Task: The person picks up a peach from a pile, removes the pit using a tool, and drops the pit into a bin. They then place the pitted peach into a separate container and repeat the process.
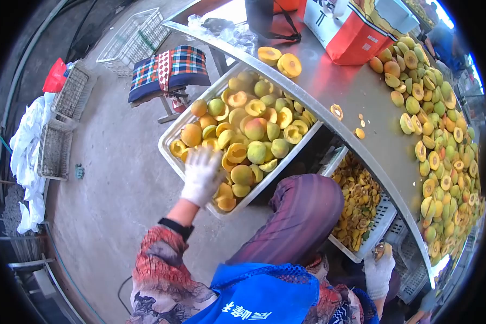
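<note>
Obs.: your L hand (201, 175), white-gloved, is over the near-L side of the metal tray (174, 156), fingers spread wide w/ motion blur; no item visible in it, contact w/ fruit below can't be told. Tray holds the yellow-green fruit (255, 152), mostly halves, some cut face up, just beyond your knee. Your R hand (379, 275), also gloved, is down by the R side of the scrap crate (380, 218), fingers closed on a small brown item (380, 250), type unclear. Crate has a heap of yellow-brn scraps (356, 197). Metal table (343, 89) above: lg. fruit pile (443, 156) on R, two cut halves (289, 65) near edge, red/white bag (343, 35) at far side. Plaid-cushioned stool (186, 67) beyond tray, L.
</note>
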Demonstrator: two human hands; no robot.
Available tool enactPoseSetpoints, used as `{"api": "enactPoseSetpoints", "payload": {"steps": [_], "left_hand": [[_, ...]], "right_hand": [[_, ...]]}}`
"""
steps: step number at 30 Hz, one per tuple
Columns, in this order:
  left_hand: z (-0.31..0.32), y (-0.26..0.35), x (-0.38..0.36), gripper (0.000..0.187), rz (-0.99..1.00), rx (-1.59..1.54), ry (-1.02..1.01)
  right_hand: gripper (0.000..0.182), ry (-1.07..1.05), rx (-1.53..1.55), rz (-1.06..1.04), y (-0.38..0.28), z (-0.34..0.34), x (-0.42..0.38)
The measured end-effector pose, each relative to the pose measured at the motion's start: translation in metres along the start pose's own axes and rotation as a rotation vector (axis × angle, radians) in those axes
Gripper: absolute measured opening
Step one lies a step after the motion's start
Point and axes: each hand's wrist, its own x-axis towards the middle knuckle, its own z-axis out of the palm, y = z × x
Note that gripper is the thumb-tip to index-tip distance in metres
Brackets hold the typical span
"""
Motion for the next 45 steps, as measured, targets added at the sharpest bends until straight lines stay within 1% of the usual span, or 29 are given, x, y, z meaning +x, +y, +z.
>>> {"api": "enactPoseSetpoints", "payload": {"steps": [1,3,4,7,8,11,12,15,16,17,19,21,22,23,25,27,29,30,31,33,36,37,38,39,40,41,42,44,45], "left_hand": [[0.004,-0.014,0.011,0.055,-0.085,0.070,0.062],[0.017,-0.039,0.034,0.061,-0.090,0.097,0.046],[0.027,-0.046,0.042,0.062,-0.128,0.105,-0.019],[0.057,-0.045,0.040,0.063,-0.090,0.107,-0.143],[0.066,-0.047,0.033,0.063,-0.091,0.069,-0.107],[0.073,-0.050,0.030,0.060,-0.088,0.061,-0.071],[0.077,-0.050,0.035,0.060,-0.097,0.100,-0.083],[0.079,-0.052,0.051,0.061,-0.125,0.151,-0.104],[0.079,-0.053,0.051,0.061,-0.122,0.141,-0.097],[0.080,-0.053,0.050,0.062,-0.112,0.130,-0.087],[0.065,-0.046,0.055,0.063,-0.122,0.128,-0.125],[0.056,-0.044,0.060,0.058,-0.180,0.055,-0.075],[0.046,-0.037,0.068,0.053,-0.117,0.039,0.038],[0.034,-0.022,0.082,0.056,-0.061,-0.037,0.050],[0.043,0.011,0.105,0.061,0.059,-0.123,0.043],[0.073,0.027,0.134,0.065,0.265,-0.205,-0.049],[0.085,0.047,0.172,0.063,0.225,-0.092,-0.108],[0.099,0.045,0.184,0.061,0.266,-0.042,-0.083],[0.113,0.046,0.198,0.053,0.291,-0.047,0.012],[0.122,0.056,0.221,0.048,0.210,-0.051,-0.128],[0.114,0.066,0.258,0.048,0.156,-0.006,-0.508],[0.098,0.069,0.258,0.048,0.151,-0.036,-0.497],[0.080,0.071,0.254,0.048,0.151,-0.058,-0.489],[0.065,0.073,0.253,0.047,0.152,-0.081,-0.489],[0.059,0.082,0.257,0.052,0.091,0.022,-0.560],[0.088,0.082,0.252,0.054,0.060,-0.380,-0.470],[0.096,0.086,0.243,0.056,0.017,-0.777,-0.368],[0.108,0.084,0.227,0.066,0.300,-0.125,-0.363],[0.130,0.089,0.222,0.066,0.367,-0.080,-0.256]], "right_hand": [[0.024,-0.030,0.010,0.035,0.003,0.001,-0.001],[0.024,-0.067,0.040,0.101,-0.005,0.005,0.005],[0.023,-0.081,0.053,0.136,-0.018,0.004,0.008],[0.023,-0.099,0.007,0.193,-0.031,0.002,0.011],[0.023,-0.106,-0.025,0.209,-0.030,0.002,0.009],[0.023,0.015,0.037,0.317,-0.020,0.007,0.000],[0.024,-0.064,0.028,0.234,-0.015,0.005,0.004],[0.025,-0.102,0.145,0.307,-0.014,0.013,0.014],[0.024,-0.159,0.092,0.425,-0.044,0.009,0.026],[0.023,-0.077,-0.137,-0.045,-0.034,0.011,0.029],[0.022,-0.061,-0.008,0.164,-0.035,0.009,0.029],[0.023,-0.136,0.018,0.337,-0.038,0.000,0.031],[0.024,-0.166,0.028,0.426,-0.038,-0.004,0.031],[0.024,-0.139,0.007,0.350,-0.034,-0.003,0.029],[0.023,-0.090,-0.031,0.187,-0.024,0.002,0.025],[0.023,-0.094,-0.069,0.149,-0.029,0.003,0.030],[0.023,-0.084,-0.075,0.114,-0.028,0.006,0.035],[0.023,-0.072,-0.059,0.098,-0.024,0.008,0.035],[0.023,-0.058,-0.046,0.074,-0.022,0.007,0.037],[0.022,-0.074,-0.064,0.144,-0.025,0.003,0.044],[0.019,-0.066,-0.019,0.167,-0.031,0.001,0.041],[0.018,-0.049,0.013,0.156,-0.032,0.001,0.041],[0.015,-0.059,-0.094,0.109,-0.037,-0.002,0.043],[0.015,-0.065,-0.070,0.141,-0.039,-0.003,0.045],[0.015,-0.081,-0.053,0.181,-0.039,-0.004,0.044],[0.015,-0.098,-0.039,0.223,-0.038,-0.004,0.041],[0.015,-0.106,-0.024,0.239,-0.034,-0.002,0.038],[0.015,-0.136,-0.001,0.241,-0.028,0.002,0.041],[0.015,-0.148,-0.056,0.185,-0.028,0.004,0.045]]}}
